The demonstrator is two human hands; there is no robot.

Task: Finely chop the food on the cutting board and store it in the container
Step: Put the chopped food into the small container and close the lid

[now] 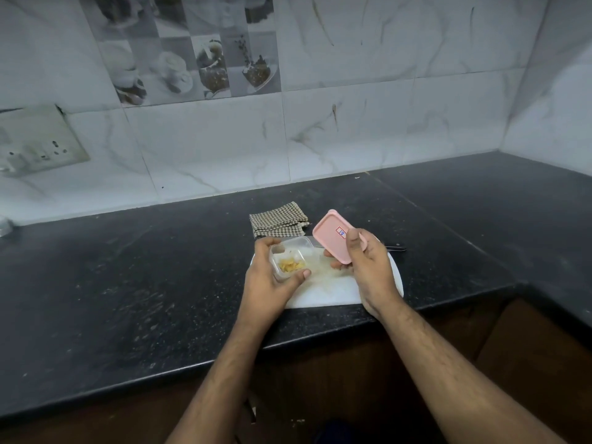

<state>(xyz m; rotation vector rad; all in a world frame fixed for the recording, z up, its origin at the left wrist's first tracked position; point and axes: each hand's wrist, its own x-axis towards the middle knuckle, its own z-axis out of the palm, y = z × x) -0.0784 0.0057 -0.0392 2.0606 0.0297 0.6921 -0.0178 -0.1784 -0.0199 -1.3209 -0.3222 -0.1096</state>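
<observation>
Chopped food (pixel 291 266), pale yellow and in small bits, lies at the bottom of the clear plastic container (pixel 290 258), which the left hand (pixel 272 277) grips from its left side, fingers behind the far wall and thumb curled along the near rim. The container looks light, thin-walled and smooth, so it probably flexes if squeezed; holding it by opposite walls, as here, seems the safest purchase. The right hand (pixel 365 267) pinches the pink lid (pixel 333 235) by its near end, thumb on top, the lid tilted up and away, just right of the container and not yet seated. It is a flat rounded rectangle with a raised lip and a small sticker, likely stiff but snap-fit, needing pressure along the edges.

Both are held over the white cutting board (pixel 323 293), smooth and slightly scored, lying near the counter's front edge. The black speckled countertop (pixel 128 283) looks like hard polished stone. A checked woven cloth (pixel 277 219) sits folded just beyond the board, and a dark knife handle (pixel 395 247) shows to the right.
</observation>
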